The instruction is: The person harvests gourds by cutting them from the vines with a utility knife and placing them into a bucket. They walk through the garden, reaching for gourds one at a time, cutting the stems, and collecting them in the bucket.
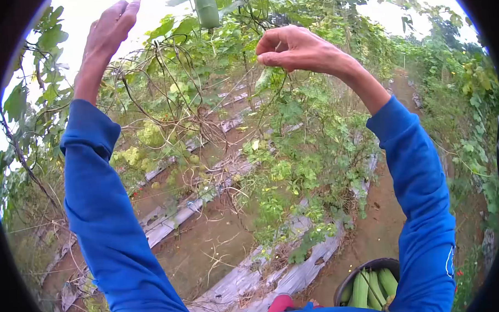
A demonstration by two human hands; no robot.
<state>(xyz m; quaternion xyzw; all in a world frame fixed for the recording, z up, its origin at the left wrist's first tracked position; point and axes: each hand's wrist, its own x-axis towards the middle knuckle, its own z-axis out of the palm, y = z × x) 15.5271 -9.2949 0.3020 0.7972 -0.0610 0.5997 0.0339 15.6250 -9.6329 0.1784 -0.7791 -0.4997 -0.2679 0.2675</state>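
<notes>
My left hand [110, 30] is raised at the top left, its fingers drawn together and their tips at the frame's upper edge. What they grip, if anything, is out of sight. My right hand [303, 50] is up among the vines right of centre, thumb and fingers curled into a pinch; anything between them is too small to make out. Between the two hands, nearer the top edge, a pale green gourd [207, 10] hangs with its upper end cut off. Leafy vines [244, 16] surround it and come close to my right hand.
A dark bucket [341, 287] with several long green gourds [359, 289] stands at the lower right by my right sleeve. Dry tangled stems [204, 122] hang in the middle. Strips of grey plastic sheeting [237, 280] cover the beds, and a bare soil path [381, 223] runs along the right.
</notes>
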